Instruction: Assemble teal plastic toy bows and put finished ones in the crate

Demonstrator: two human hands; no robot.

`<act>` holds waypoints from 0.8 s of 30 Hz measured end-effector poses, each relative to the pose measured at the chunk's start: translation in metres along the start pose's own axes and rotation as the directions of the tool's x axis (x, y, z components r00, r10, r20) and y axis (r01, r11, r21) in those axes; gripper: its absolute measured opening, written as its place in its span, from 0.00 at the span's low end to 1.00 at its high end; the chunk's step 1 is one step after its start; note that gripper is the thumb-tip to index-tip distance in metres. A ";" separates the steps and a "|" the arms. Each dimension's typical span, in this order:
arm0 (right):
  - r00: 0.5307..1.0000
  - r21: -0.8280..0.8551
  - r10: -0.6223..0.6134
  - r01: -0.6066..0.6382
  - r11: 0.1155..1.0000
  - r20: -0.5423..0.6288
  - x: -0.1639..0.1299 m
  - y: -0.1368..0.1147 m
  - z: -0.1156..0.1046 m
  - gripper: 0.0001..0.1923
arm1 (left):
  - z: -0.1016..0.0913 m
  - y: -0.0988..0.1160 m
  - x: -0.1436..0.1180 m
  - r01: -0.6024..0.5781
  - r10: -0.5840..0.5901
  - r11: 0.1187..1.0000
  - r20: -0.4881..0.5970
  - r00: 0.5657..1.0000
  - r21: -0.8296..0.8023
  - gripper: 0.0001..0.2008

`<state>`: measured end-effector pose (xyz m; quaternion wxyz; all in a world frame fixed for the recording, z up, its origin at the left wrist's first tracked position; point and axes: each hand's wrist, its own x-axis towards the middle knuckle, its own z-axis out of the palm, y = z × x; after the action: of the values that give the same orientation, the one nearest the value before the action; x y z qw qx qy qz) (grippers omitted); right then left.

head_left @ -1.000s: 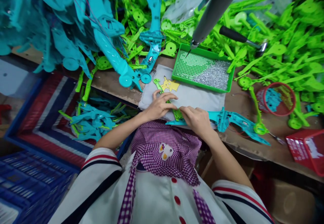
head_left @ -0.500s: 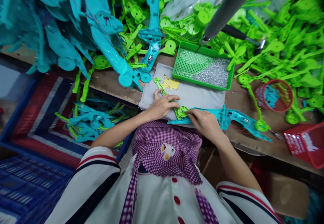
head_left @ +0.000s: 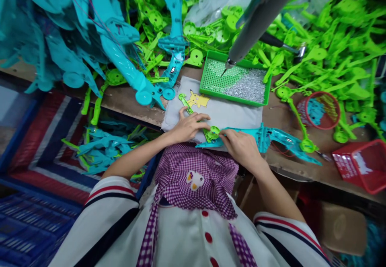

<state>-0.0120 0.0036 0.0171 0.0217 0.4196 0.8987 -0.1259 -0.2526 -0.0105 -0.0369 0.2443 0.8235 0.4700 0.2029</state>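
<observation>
My left hand (head_left: 187, 127) presses down on a long green plastic part (head_left: 193, 115) that lies on a grey cloth (head_left: 235, 116) with a yellow cartoon patch. My right hand (head_left: 241, 148) pinches at the round end (head_left: 213, 132) of that green part, fingers closed on something too small to make out. A teal plastic arm-shaped part (head_left: 277, 138) lies just right of my right hand. A grey hanging screwdriver (head_left: 256, 17) points down over a green tray of screws (head_left: 238, 83).
Piles of green parts (head_left: 331, 50) fill the back right, teal parts (head_left: 75, 37) the back left. A red round basket (head_left: 321, 110) and a red square basket (head_left: 360, 164) stand at right. A hammer (head_left: 283, 46) lies among the green parts. A blue crate (head_left: 27, 226) sits low left.
My right hand drew back to the right, uncovering the green part's round end. My left hand stayed on the part. The view shifted slightly.
</observation>
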 end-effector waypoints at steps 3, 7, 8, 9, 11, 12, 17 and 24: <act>1.000 -0.042 0.012 -0.012 0.999 0.014 0.005 0.000 -0.005 0.19 | -0.002 0.000 0.000 0.011 -0.011 1.000 0.010 1.000 -0.003 0.20; 0.992 -0.005 0.077 -0.076 0.997 0.097 0.005 0.007 -0.001 0.17 | -0.002 0.001 0.000 -0.004 0.003 1.000 0.011 1.000 0.008 0.22; 0.990 0.022 0.104 -0.106 0.994 0.096 0.004 0.009 0.002 0.16 | -0.001 0.001 0.001 -0.011 0.011 1.000 0.015 1.000 0.015 0.23; 0.986 0.051 0.142 -0.147 0.988 0.084 0.004 0.011 0.004 0.16 | -0.001 0.000 0.001 -0.018 0.018 1.000 0.021 1.000 0.026 0.24; 0.972 0.110 0.227 -0.232 0.967 0.056 0.005 0.013 0.007 0.15 | 0.000 0.000 0.001 -0.027 0.025 0.998 0.037 0.999 0.055 0.25; 0.964 0.134 0.259 -0.264 0.955 0.052 0.005 0.013 0.008 0.15 | 0.000 0.000 0.001 -0.031 0.028 0.997 0.046 0.999 0.073 0.25; 0.952 0.219 0.298 -0.307 0.926 0.078 0.004 0.018 0.006 0.13 | -0.004 -0.001 0.004 -0.098 0.081 0.983 0.117 0.990 0.155 0.30; 0.921 0.360 0.389 -0.369 0.857 0.018 -0.017 0.024 0.011 0.12 | -0.013 -0.002 0.015 -0.180 0.148 0.972 0.201 0.968 0.149 0.27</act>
<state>0.0163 0.0033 0.0041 -0.0552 0.5883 0.7609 -0.2680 -0.2544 0.0060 -0.0268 0.2005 0.8927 0.3900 0.1036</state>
